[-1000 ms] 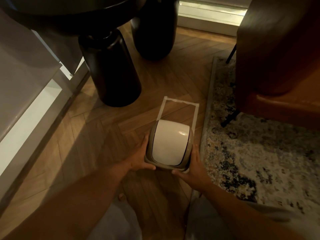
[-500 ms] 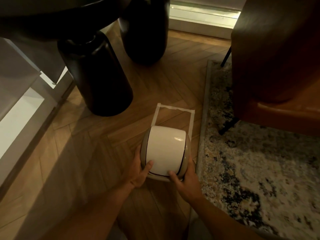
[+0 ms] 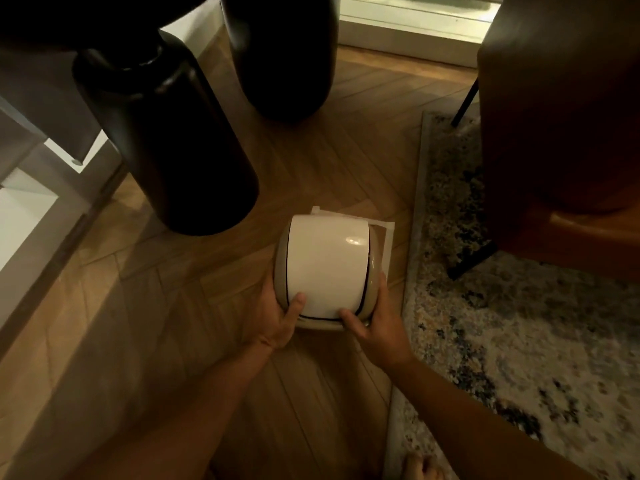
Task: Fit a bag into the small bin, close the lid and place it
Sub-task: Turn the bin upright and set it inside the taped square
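The small bin (image 3: 325,271), its white lid (image 3: 329,261) shut so the contents are hidden, is gripped by the left hand (image 3: 277,323) and right hand (image 3: 377,327) over a taped outline (image 3: 388,230) on the floor (image 3: 173,323).

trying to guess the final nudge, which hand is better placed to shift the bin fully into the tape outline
Left, probably. The tape outline shows only past the bin's right side, so a rightward push suits the left hand on its left edge. The right hand steadies the other side.
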Action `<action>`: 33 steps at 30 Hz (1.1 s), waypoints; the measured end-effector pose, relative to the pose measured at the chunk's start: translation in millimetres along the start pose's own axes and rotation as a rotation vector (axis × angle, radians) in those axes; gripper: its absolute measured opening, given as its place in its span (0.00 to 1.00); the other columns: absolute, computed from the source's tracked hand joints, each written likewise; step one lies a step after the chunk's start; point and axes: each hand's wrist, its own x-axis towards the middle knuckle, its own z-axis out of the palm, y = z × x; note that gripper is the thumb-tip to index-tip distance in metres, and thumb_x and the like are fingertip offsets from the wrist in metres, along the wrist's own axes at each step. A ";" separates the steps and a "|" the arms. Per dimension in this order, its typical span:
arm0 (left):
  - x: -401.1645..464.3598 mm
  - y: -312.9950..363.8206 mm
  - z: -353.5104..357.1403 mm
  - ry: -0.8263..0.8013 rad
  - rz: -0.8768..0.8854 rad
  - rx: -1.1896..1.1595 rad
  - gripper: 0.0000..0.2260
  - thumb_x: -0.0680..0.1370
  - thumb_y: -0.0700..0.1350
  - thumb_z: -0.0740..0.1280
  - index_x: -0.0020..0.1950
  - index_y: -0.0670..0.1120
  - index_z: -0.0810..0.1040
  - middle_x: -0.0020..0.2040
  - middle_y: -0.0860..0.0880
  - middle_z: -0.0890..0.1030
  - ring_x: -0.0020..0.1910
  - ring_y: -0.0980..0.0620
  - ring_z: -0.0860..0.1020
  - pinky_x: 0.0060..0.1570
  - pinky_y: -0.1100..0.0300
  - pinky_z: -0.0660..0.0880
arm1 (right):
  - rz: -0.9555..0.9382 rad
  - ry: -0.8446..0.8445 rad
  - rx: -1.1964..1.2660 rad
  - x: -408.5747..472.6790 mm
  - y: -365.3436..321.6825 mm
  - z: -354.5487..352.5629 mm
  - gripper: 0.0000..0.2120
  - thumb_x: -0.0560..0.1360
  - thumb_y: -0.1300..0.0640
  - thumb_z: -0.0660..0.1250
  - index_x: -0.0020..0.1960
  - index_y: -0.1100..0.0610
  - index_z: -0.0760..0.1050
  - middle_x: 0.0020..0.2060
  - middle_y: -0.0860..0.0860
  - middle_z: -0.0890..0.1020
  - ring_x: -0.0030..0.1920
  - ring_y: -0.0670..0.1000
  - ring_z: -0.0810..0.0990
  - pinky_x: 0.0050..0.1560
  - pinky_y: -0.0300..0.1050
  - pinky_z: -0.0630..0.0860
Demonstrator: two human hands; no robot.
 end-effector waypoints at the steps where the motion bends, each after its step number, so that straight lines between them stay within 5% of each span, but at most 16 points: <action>1: 6.9 -2.0 2.5 0.009 0.012 0.010 0.41 0.72 0.72 0.63 0.76 0.47 0.64 0.70 0.47 0.75 0.67 0.48 0.76 0.62 0.46 0.77 | -0.011 0.001 -0.004 7.5 0.6 -2.3 0.48 0.73 0.37 0.75 0.83 0.47 0.53 0.71 0.40 0.74 0.69 0.41 0.76 0.66 0.49 0.79; 18: 157.8 20.3 37.6 0.111 0.061 0.116 0.41 0.70 0.73 0.60 0.74 0.47 0.62 0.67 0.44 0.76 0.62 0.43 0.77 0.58 0.47 0.77 | -0.092 0.044 -0.024 160.4 16.4 -20.9 0.43 0.75 0.38 0.74 0.82 0.42 0.54 0.71 0.43 0.76 0.69 0.46 0.78 0.65 0.55 0.79; 23: 198.6 25.6 41.3 0.140 0.045 0.205 0.39 0.72 0.71 0.61 0.73 0.45 0.62 0.65 0.43 0.78 0.59 0.42 0.79 0.51 0.56 0.75 | -0.114 0.075 -0.024 203.8 12.3 -19.9 0.41 0.76 0.41 0.73 0.82 0.45 0.56 0.70 0.44 0.77 0.68 0.45 0.78 0.65 0.54 0.79; 27: 207.8 16.9 36.7 0.134 0.055 0.217 0.40 0.71 0.73 0.59 0.72 0.46 0.62 0.65 0.44 0.78 0.59 0.42 0.80 0.53 0.49 0.80 | -0.146 0.074 0.004 211.0 15.9 -15.0 0.41 0.77 0.42 0.74 0.83 0.45 0.56 0.72 0.44 0.76 0.70 0.44 0.76 0.66 0.54 0.79; 33: 222.7 33.7 32.6 0.062 -0.060 0.319 0.37 0.75 0.69 0.61 0.76 0.48 0.59 0.68 0.44 0.77 0.62 0.40 0.78 0.51 0.56 0.72 | -0.073 0.007 0.096 238.0 19.4 -13.2 0.46 0.73 0.39 0.78 0.82 0.45 0.55 0.71 0.45 0.76 0.70 0.47 0.77 0.65 0.57 0.79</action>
